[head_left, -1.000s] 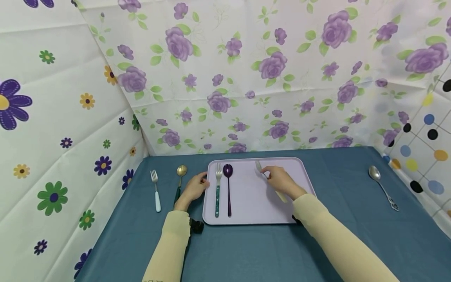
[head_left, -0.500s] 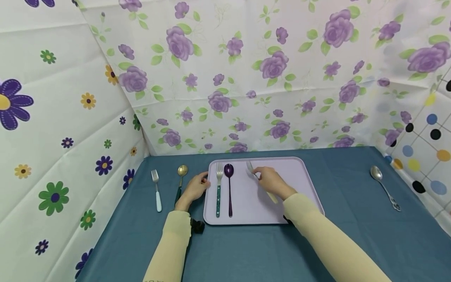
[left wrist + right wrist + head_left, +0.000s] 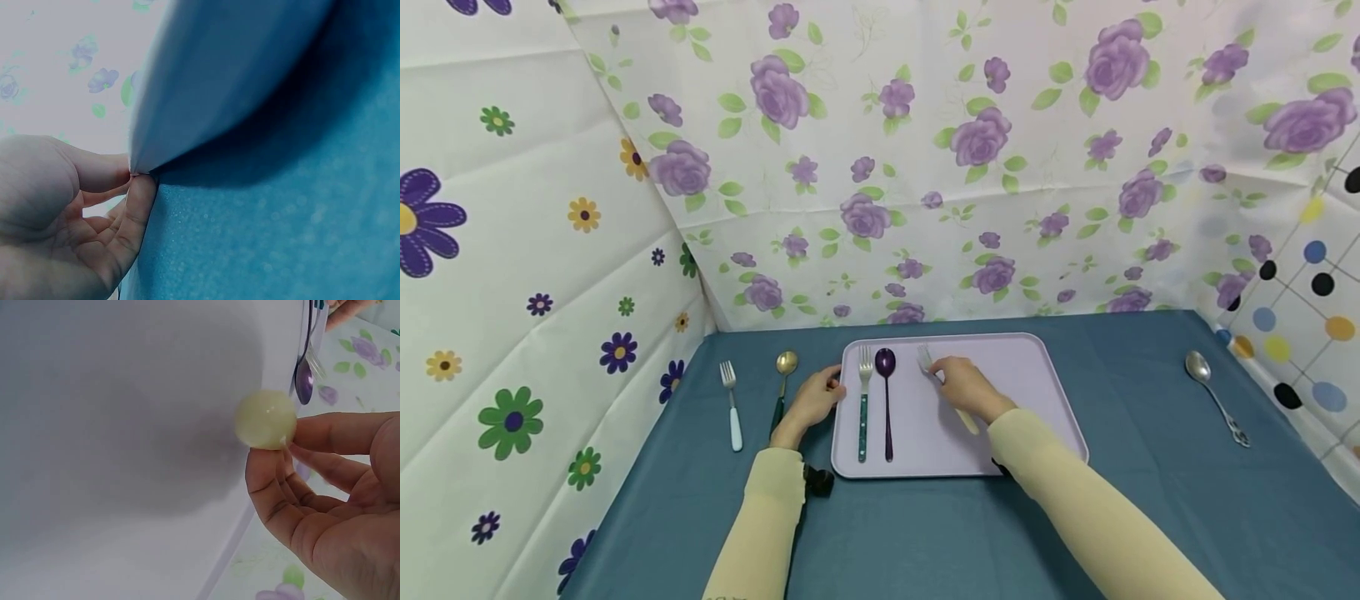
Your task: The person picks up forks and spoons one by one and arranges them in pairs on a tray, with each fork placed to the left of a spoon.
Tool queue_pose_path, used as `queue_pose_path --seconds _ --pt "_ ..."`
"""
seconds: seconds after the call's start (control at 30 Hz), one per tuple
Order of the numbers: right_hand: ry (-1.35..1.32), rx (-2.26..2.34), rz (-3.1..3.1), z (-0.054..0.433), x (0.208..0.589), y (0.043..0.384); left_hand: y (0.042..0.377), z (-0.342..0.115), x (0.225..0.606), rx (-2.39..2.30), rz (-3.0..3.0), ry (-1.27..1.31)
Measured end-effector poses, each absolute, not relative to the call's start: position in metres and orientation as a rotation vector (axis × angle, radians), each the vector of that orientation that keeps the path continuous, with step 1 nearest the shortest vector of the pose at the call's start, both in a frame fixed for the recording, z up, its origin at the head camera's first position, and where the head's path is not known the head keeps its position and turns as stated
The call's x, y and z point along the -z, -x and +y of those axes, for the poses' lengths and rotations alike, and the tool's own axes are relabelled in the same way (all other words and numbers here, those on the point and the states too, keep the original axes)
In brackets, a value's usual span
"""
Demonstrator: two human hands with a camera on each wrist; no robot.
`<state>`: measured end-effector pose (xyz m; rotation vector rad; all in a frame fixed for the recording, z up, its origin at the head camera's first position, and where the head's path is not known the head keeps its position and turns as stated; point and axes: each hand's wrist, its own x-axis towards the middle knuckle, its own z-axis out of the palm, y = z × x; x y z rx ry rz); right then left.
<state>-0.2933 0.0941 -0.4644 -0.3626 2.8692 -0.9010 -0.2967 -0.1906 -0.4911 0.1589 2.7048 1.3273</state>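
My right hand (image 3: 972, 387) pinches a fork with a cream handle (image 3: 967, 422) over the lilac tray (image 3: 1022, 367). Its tines point up and left, close to a dark purple spoon (image 3: 886, 363). In the right wrist view, thumb and fingers grip the fork, whose rounded handle end (image 3: 266, 420) faces the camera. At the tray's left side, my left hand (image 3: 814, 398) holds the rim; the left wrist view shows thumb and finger pinching the tray edge (image 3: 147, 147). A fork with a green handle (image 3: 862, 417) lies on the tray, left of the purple spoon and parallel to it.
Left of the tray are a white-handled fork (image 3: 734, 421) and a gold spoon (image 3: 786, 364) with a green handle, partly behind my left hand. Far right lies a silver spoon (image 3: 1199, 367). Patterned cloth walls (image 3: 925, 267) border the blue tablecloth (image 3: 925, 533).
My right hand has carried the cream-handled fork left across the tray, nearer the purple spoon. The left hand stays at the tray's rim.
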Motion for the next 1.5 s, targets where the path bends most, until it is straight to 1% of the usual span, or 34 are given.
queue_pose_path --seconds 0.33,0.6,1.03,1.5 --pt "0.337 0.798 2.864 0.080 0.469 0.294 0.297 -0.191 0.492 -1.331 2.697 -0.143" --pt "0.311 0.774 2.854 0.074 0.464 0.291 0.298 -0.191 0.492 -1.334 2.697 -0.137" --pt "0.123 0.868 2.754 0.061 0.461 0.287 0.300 -0.192 0.494 -1.301 2.729 -0.161" --pt "0.148 0.839 2.764 0.053 0.464 0.285 0.300 -0.192 0.494 -1.295 2.736 -0.167"
